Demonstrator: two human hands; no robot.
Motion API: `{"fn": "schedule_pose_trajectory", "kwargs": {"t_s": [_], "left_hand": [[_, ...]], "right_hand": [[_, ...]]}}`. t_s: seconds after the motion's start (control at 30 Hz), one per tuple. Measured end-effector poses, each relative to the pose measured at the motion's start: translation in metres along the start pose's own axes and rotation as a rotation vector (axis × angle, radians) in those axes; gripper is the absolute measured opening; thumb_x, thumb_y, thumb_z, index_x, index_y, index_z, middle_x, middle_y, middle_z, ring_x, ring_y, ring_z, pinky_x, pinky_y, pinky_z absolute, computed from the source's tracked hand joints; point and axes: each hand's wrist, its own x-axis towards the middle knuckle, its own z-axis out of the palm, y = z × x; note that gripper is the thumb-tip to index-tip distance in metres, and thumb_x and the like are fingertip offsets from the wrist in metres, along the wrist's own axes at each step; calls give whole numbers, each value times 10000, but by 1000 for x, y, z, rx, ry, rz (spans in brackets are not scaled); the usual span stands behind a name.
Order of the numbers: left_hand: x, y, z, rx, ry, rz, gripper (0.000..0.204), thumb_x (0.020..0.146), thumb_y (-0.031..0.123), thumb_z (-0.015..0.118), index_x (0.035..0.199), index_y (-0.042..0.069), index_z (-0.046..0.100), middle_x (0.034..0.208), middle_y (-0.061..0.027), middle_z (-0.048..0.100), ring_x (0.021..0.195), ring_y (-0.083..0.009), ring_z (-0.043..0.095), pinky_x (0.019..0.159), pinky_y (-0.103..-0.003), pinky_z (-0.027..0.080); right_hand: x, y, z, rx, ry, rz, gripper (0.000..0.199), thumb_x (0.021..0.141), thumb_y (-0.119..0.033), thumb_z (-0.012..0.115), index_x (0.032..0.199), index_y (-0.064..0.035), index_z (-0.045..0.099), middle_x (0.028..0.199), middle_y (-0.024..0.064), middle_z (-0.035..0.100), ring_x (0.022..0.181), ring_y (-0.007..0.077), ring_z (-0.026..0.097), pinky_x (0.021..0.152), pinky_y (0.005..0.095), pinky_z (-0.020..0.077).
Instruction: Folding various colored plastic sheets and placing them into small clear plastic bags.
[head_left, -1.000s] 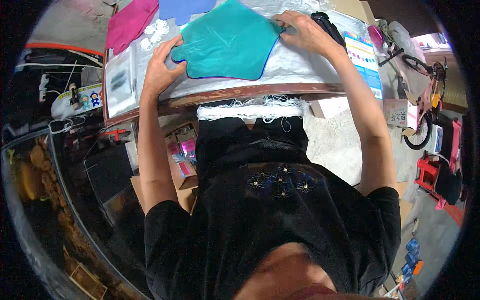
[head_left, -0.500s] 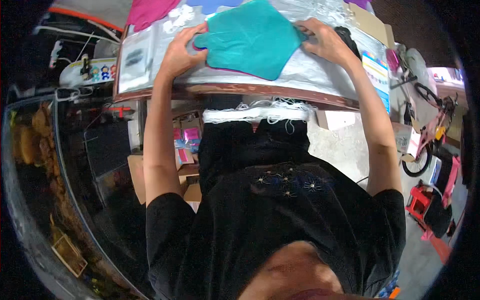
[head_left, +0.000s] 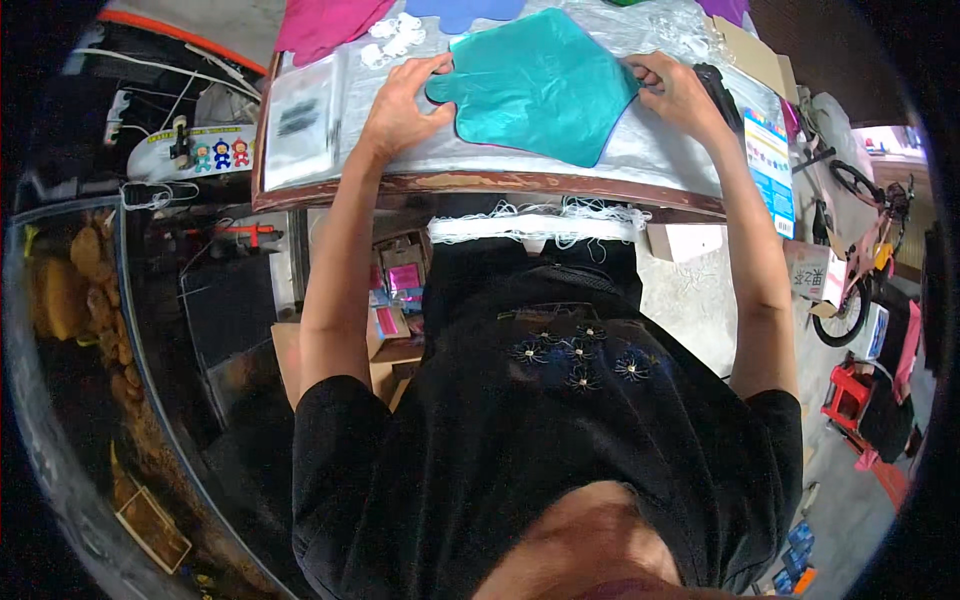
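One teal sheet [head_left: 540, 90], flat, glossy, many-sided, with a rounded lobe at its left end; location, top centre of the frame, spread over the plastic-covered tabletop [head_left: 640, 165] between both hands.

Left hand [head_left: 402, 108], bare: I see thumb and fingers spread apart around the lobe, at the sheet's edge.

Right hand [head_left: 685, 98], bare: fingers curled at the sheet's right corner; from my feed I cannot tell whether they pinch it.

Upper left of the frame: one magenta sheet [head_left: 330, 25], one blue sheet [head_left: 465, 12] cut off by the upper edge, a cluster of white pieces [head_left: 395, 38] between the magenta and teal sheets, and one clear packet [head_left: 300, 125] with a dark patch.

Upper right: one black object [head_left: 712, 85] just beside the right hand, kind unclear to me; one printed blue-and-white pack [head_left: 768, 170]; one cardboard piece [head_left: 755, 55].

Below the tabletop, at centre: white strings [head_left: 535, 228] lying across the person's lap.
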Motion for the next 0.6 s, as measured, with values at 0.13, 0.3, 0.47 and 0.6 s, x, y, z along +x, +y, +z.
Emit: {"fn": "schedule_pose_trajectory", "kwargs": {"t_s": [0.13,0.3,0.47,0.6], "left_hand": [[-7,2,-1,-85,58,10,654,753,193,763,1377,124,582,1335,-133,582,1270,-331,514,1103,-416,407],[-4,-1,11,-34,201,-3,484,767,219,752,1224,83,670,1409,-146,516,1322,-356,456,1105,-485,367],[12,3,31,200,318,-117,310,796,272,709,1018,58,743,1444,-155,479,1390,-374,368,1116,-562,272],[19,5,36,222,312,-168,284,807,291,681,960,64,758,1442,-170,480,1400,-363,352,1125,-567,226]], "right_hand": [[7,2,-1,-31,27,54,445,820,-13,656,1264,-27,656,1066,123,674,906,215,645,857,324,542],[30,9,8,-49,31,176,314,859,-45,628,1162,-12,704,974,128,711,831,211,663,820,315,539],[48,7,15,-49,62,205,255,894,-75,592,1102,-16,727,961,147,749,845,224,703,811,331,545],[55,-1,23,-152,61,287,265,904,-74,562,1105,-26,728,1018,153,755,909,232,720,821,338,548]]}}
